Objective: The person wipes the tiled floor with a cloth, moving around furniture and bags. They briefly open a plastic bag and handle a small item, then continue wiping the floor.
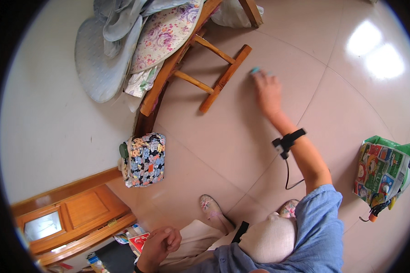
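Observation:
My right hand [268,94] reaches forward over the tiled floor, palm down and slightly blurred. A small turquoise object [255,70] shows at its fingertips, mostly covered by the fingers; its kind cannot be told. A black strap with a small device [284,142] and a cable sits on the right forearm. My left hand [161,241] is near my lap at the lower left, its fingers curled in with nothing visible in them. Left of the right hand are the wooden rungs and bar [225,79] of a piece of wooden furniture.
Cushions, one floral [167,36] and one grey-blue [97,61], lie on the wooden furniture by the wall. A patterned fabric bag [147,160] stands below. A green printed bag [379,169] is at right. A wooden cabinet [85,208] and a red printed item [139,241] are lower left.

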`<action>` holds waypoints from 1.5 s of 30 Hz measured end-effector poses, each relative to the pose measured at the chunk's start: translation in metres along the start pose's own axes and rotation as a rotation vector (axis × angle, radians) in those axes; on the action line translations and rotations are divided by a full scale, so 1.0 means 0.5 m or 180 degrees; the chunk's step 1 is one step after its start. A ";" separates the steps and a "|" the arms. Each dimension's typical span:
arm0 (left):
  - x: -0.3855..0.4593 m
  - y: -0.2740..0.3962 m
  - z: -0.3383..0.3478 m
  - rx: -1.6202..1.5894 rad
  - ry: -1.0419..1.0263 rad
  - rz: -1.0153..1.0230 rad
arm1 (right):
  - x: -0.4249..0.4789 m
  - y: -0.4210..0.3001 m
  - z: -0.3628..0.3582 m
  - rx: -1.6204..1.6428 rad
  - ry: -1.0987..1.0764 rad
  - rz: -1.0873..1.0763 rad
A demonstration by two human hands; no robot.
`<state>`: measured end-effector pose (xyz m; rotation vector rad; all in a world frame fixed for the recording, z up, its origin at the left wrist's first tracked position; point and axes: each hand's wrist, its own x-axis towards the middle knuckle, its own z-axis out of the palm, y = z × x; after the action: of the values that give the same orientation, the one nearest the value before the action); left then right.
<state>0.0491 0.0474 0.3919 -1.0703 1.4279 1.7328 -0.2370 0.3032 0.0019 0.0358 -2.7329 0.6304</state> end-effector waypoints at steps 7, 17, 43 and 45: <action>0.013 0.021 0.021 -0.0018 0.0020 -0.0067 | -0.074 -0.158 0.069 0.0309 -0.0578 -0.1413; 0.019 0.030 0.027 -0.0101 0.0073 -0.0046 | 0.096 0.047 0.027 -0.0508 -0.0454 -0.0072; 0.052 0.033 0.048 0.0061 -0.0003 -0.0202 | -0.060 -0.043 0.005 0.0565 -0.0935 -0.0844; 0.052 0.035 0.055 0.0082 0.0018 -0.0163 | 0.039 0.015 0.025 -0.0083 0.0025 -0.0096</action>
<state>0.0166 0.0704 0.3788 -1.0894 1.4103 1.6725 -0.2599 0.3055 -0.0056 0.0678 -2.7271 0.5854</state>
